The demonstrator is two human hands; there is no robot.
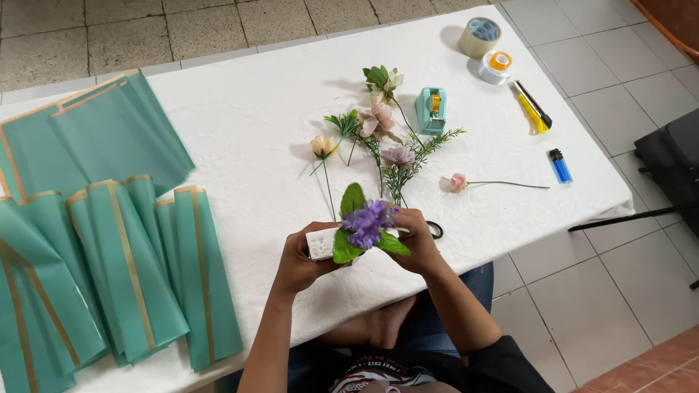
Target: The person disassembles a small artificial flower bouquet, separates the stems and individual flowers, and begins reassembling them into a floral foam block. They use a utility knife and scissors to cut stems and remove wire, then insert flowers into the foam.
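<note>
A: At the near edge of the white-clothed table (pixel 255 131), the left hand (pixel 297 263) clasps a small white foam block (pixel 320 244); the right hand (pixel 416 244) pinches a purple fabric flower with green leaves (pixel 366 227) standing in it.

B: Risks?

A: The stem could tip or tear the foam if forced. The block holds just that flower; the loose fabric blooms (pixel 382 138) lie beyond on the cloth.

Arms: yours are bare from the wrists up past the elbows, no watch, bracelet or ring showing.
Left hand (pixel 300 260): ungloved.
Right hand (pixel 416 244): ungloved too.
Top: you wear a black shirt with a printed graphic across the chest, in white and red.
Legs: blue denim covers your knees.
Foot: one bare, no shoe.
</note>
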